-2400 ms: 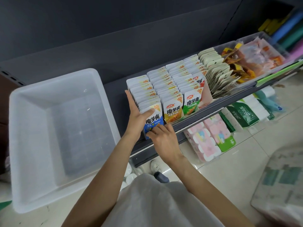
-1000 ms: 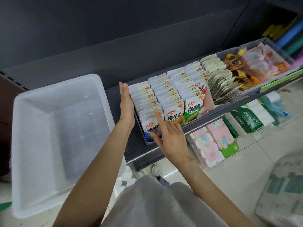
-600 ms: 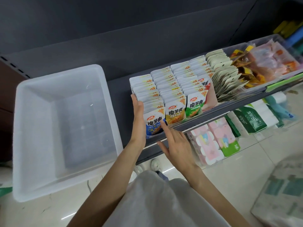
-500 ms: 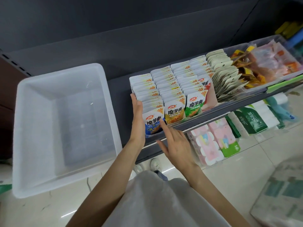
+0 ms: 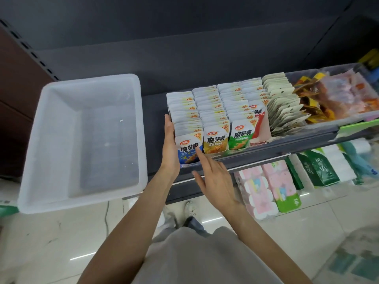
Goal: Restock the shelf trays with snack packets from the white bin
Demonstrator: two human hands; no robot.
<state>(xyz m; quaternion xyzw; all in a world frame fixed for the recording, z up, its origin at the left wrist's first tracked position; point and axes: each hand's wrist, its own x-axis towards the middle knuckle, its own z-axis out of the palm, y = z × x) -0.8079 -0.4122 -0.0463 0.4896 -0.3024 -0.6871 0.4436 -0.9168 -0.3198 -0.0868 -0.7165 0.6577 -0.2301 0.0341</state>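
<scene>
1. Now, in the head view, the left hand (image 5: pixel 170 144) is lying flat, fingers straight and together, against the left flank of the blue-packet row (image 5: pixel 185 124), which is running lengthwise from the shelf's front edge back toward the rear wall.
2. The right hand (image 5: pixel 215 177) is hovering spread just in front of the row, its index fingertip (image 5: pixel 198 150) touching the front blue konjac packet (image 5: pixel 189 149); the row is lying up and to the left of this grip, nearer the left hand.
3. The white bin (image 5: pixel 82 140) is sitting well left of the trays with no packets showing inside, so restocking looks nearly done.
4. Compared with half a second ago, both hands are keeping almost the same contact; only the camera is sitting a little differently.
</scene>
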